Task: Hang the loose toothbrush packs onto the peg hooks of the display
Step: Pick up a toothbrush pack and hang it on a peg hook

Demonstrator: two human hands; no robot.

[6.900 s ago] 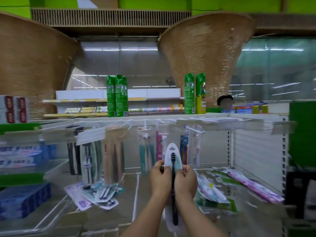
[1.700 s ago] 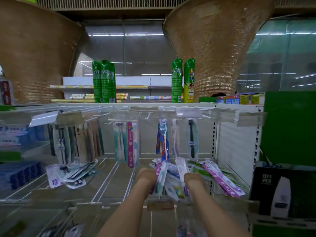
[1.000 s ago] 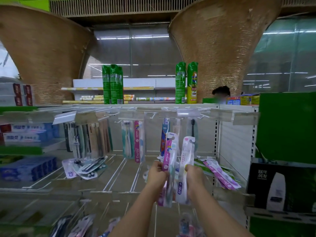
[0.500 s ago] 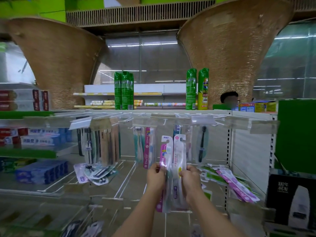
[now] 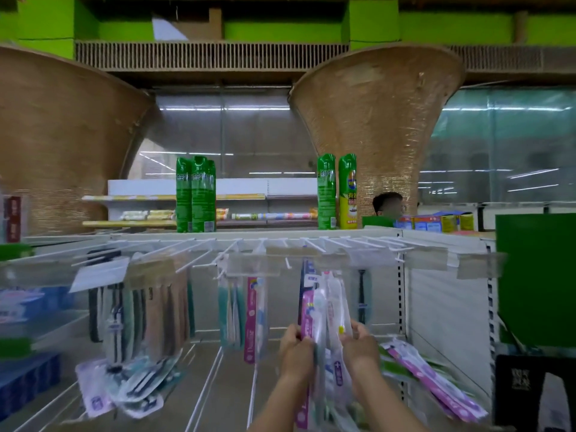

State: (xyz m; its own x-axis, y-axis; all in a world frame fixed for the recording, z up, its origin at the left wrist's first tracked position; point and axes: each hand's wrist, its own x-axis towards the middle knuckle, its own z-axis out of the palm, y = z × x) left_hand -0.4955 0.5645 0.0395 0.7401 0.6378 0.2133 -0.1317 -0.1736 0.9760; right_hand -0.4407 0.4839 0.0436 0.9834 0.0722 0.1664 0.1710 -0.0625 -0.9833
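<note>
My left hand (image 5: 296, 349) grips a pink toothbrush pack (image 5: 308, 307) and my right hand (image 5: 358, 342) grips a white toothbrush pack (image 5: 335, 294). Both packs stand upright side by side, their tops just under a white peg hook (image 5: 288, 263) in the middle of the display. Whether either pack is on the hook I cannot tell; the frame is blurred. Other packs hang nearby: a black toothbrush pack (image 5: 361, 294) to the right, a pink pack (image 5: 251, 316) and a teal pack (image 5: 230, 307) to the left.
Loose packs lie on the wire shelf at the lower left (image 5: 124, 391) and lower right (image 5: 436, 381). Brown and dark packs (image 5: 149, 313) hang at the left. Green spray cans (image 5: 194, 194) stand on top of the display. A green panel (image 5: 536, 275) is at the right.
Both hands have raised the two packs higher and further in, up to the peg hooks. The camera has tilted upward.
</note>
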